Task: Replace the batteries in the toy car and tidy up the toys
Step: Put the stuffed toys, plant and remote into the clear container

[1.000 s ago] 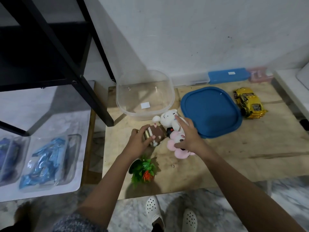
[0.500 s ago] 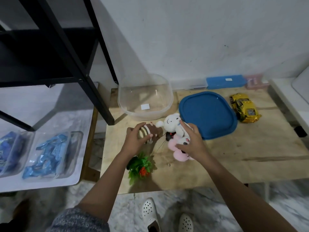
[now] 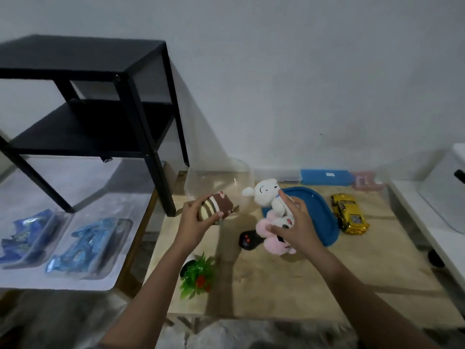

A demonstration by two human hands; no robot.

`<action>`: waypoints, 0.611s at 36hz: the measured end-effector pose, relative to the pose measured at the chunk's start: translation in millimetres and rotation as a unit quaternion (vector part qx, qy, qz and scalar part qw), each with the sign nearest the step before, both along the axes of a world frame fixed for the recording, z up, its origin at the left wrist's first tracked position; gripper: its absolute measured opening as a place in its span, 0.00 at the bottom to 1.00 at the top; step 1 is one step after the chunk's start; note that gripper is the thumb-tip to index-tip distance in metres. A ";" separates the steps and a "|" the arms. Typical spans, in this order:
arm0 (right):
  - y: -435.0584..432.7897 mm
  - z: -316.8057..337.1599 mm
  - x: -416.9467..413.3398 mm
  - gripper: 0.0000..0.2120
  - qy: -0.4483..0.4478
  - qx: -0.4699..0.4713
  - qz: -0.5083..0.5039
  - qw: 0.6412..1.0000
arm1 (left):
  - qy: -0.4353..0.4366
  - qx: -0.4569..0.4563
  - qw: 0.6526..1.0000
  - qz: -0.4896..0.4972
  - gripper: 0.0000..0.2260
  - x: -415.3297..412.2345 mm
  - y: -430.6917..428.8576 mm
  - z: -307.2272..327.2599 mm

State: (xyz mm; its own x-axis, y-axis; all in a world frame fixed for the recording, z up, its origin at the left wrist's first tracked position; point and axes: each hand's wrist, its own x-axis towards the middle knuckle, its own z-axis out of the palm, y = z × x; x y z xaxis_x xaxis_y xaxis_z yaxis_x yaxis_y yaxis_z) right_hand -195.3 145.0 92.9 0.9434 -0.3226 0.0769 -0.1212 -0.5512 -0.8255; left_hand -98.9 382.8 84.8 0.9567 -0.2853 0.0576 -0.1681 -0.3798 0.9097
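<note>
Toy car [image 3: 349, 214], yellow and shiny, sits on the wooden worktop [image 3: 302, 285] towards its far right corner, just beside the right edge of a blue lid [image 3: 319, 215]; neither hand touches it.

Our left grip [image 3: 195, 217] is curled around a brown striped plush [image 3: 216, 206], thumb underneath and fingers over the top, holding it in front of the near wall of a clear plastic tub [image 3: 219, 177] that stands at the far left corner. Our right grip [image 3: 294, 222] is closed on two soft toys at once: a white plush [image 3: 266, 196] that sticks up above the hand, with the forefinger lying along it, and a pink plush [image 3: 274, 241] bunched under the thumb. They are held over the left part of the blue lid.

A black remote control [image 3: 249, 239] lies on the worktop just left of the pink plush. A small green artificial plant [image 3: 198, 274] lies on its side near the front left corner. Along the far edge sit a flat blue box [image 3: 325, 177] and a blurred pink box [image 3: 364, 181]. Off the left edge we see a black shelf unit [image 3: 100, 96] and clear packs of blue items [image 3: 88, 245] on the floor.
</note>
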 end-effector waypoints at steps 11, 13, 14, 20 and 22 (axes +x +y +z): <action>6.4 22.8 134.0 0.42 -0.004 -0.026 0.036 0.999 | -0.020 -0.009 1.000 0.022 0.25 117.3 -15.2 19.4; 10.5 19.6 152.2 0.42 0.014 -0.027 0.029 0.999 | 0.007 -0.030 0.999 0.026 0.25 132.6 -19.3 15.0; 13.2 16.0 161.7 0.41 0.021 -0.023 0.024 0.999 | 0.019 -0.036 0.999 0.024 0.24 139.8 -21.7 12.1; 37.0 -14.3 191.2 0.40 0.055 0.008 0.000 0.998 | 0.071 0.019 0.997 0.022 0.23 170.2 -31.8 -23.2; 41.2 -20.3 196.6 0.39 0.072 0.004 -0.011 0.997 | 0.087 0.050 0.995 0.018 0.24 176.9 -35.0 -35.5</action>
State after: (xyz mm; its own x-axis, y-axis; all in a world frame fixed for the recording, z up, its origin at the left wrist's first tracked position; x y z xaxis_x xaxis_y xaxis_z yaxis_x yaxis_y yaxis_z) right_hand 1.2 186.2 72.6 0.9372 -0.3431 -0.0626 -0.2514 -0.5402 -0.8031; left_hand 78.0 347.8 49.4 0.9597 -0.2460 -0.1361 0.0036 -0.4733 0.8809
